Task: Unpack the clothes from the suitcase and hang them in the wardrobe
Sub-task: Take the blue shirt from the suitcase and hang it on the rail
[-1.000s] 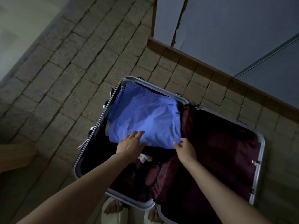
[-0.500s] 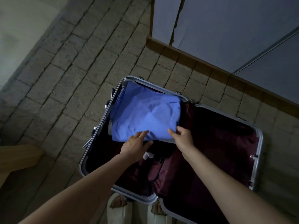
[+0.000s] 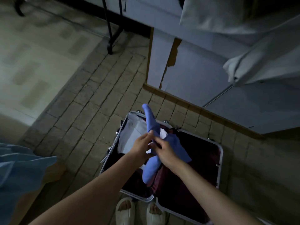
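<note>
**A:** From the head camera, what is hard to make out?

**B:** The room is dim and the picture slightly blurred. The open suitcase (image 3: 219, 161) lies on the brick-pattern floor (image 3: 90, 108), and its near edge is cut off at the bottom of the frame. Both forearms cover part of its dark red lining. A pale blue cloth (image 3: 19, 169) at the left edge is cut off, so I cannot tell what it is. The wardrobe (image 3: 203, 75) shows only its lower panels. White fabric (image 3: 253, 65) hangs at the upper right, partly out of frame.

**A:** And the hands?

**B:** Two hands, close together above the suitcase. The left hand (image 3: 142, 146) has its fingers curled, pinching the blue garment (image 3: 151, 122). The right hand (image 3: 165, 151) grips the same garment just beside it, fingers closed around the cloth.

**A:** Where is the garment?

**B:** Lifted clear above the suitcase, bunched, one end sticking upward, the other drooping below the hands.

**A:** Counts?

**B:** One suitcase, one blue garment, one white folded item (image 3: 131, 137) inside the left half, two light slippers (image 3: 141, 211) at the bottom.
</note>
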